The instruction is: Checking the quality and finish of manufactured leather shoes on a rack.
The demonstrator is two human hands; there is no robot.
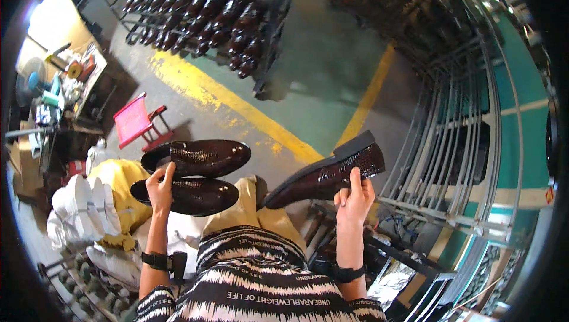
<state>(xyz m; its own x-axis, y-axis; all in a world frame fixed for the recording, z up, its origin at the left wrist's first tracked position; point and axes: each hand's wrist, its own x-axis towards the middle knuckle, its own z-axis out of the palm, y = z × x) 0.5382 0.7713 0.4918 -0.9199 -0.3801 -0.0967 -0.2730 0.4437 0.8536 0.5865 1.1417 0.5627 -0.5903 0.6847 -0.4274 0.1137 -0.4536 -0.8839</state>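
My left hand (159,188) is closed on a pair of glossy dark brown loafers with a textured, scaly grain. The upper loafer (213,157) and the lower loafer (204,196) lie side by side, toes pointing right, and my fingers grip them near their openings. On the other side, my right hand (354,197) pinches a third dark loafer (320,181) by its heel end. This one is tipped on its side, with its black sole and heel facing up and away and its toe pointing down-left. Part of its upper is hidden by my fingers.
A rack of shiny dark shoes (201,11) stands ahead. Grey metal racks (456,138) line the right. At left are a pink stool (133,122), a cluttered workbench (89,79) and white shoe-shaped pieces (86,206) on yellow cloth. Yellow lines (231,111) mark the floor.
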